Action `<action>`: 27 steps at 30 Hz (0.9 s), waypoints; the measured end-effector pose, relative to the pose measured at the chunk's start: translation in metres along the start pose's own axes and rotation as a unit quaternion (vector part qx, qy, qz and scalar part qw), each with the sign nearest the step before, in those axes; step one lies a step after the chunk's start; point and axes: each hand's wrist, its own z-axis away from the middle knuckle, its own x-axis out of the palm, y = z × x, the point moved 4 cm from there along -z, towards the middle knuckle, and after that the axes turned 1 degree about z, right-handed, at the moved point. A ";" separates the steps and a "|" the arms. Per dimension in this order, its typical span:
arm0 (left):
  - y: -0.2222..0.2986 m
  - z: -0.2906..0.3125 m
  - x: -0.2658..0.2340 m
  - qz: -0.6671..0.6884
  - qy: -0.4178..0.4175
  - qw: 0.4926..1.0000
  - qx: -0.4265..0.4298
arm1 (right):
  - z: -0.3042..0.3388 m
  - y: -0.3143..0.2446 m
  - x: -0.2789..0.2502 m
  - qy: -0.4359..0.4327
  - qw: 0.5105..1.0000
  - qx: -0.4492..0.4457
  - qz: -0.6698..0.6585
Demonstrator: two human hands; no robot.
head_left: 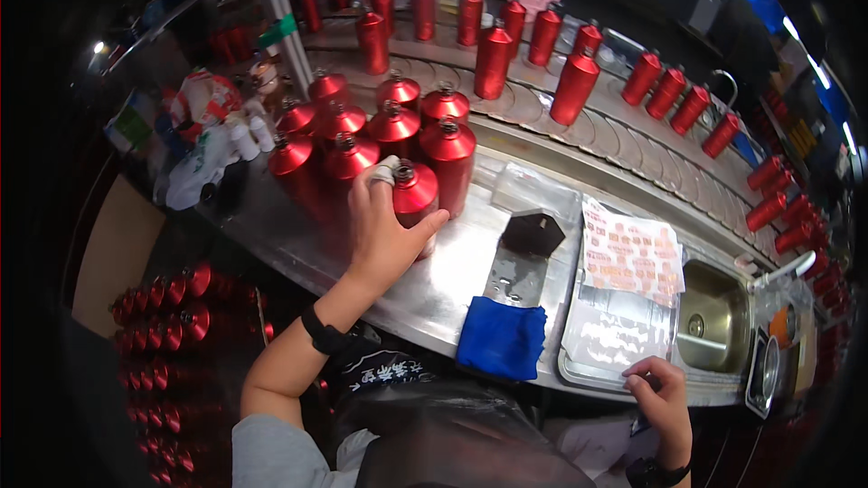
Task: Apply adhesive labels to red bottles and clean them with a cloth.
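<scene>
My left hand (378, 230) is wrapped round a red metallic bottle (417, 188), with the thumb on its near side and the fingers on its left. A pale wrap covers one fingertip. This bottle stands at the front right of a group of similar red bottles (449, 149) with open necks, on the steel counter. My right hand (665, 395) hovers by the near edge of a metal tray (588, 370), fingers curled in; something dark shows between them, too small to name. On that tray lies a white sheet with reddish printed patterns (633, 251).
Between the bottles and tray are a dark angular block (532, 233) and a folded blue cloth (502, 338). A steel sink (714, 312) is at the right. Beyond runs a slatted conveyor (633, 145) carrying several red bottles. More bottles (194, 318) are stacked low at left.
</scene>
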 end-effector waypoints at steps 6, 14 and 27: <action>-0.001 0.010 0.024 0.068 0.061 0.996 -0.005 | 0.013 0.011 0.013 -0.007 1.000 0.012 -0.024; 0.022 0.027 -0.015 0.294 -0.059 0.953 -0.042 | -0.029 -0.007 0.073 -0.053 0.988 -0.128 0.063; 0.093 0.061 0.070 0.621 -0.410 0.575 -0.338 | -0.019 -0.026 0.123 -0.045 0.963 -0.264 0.017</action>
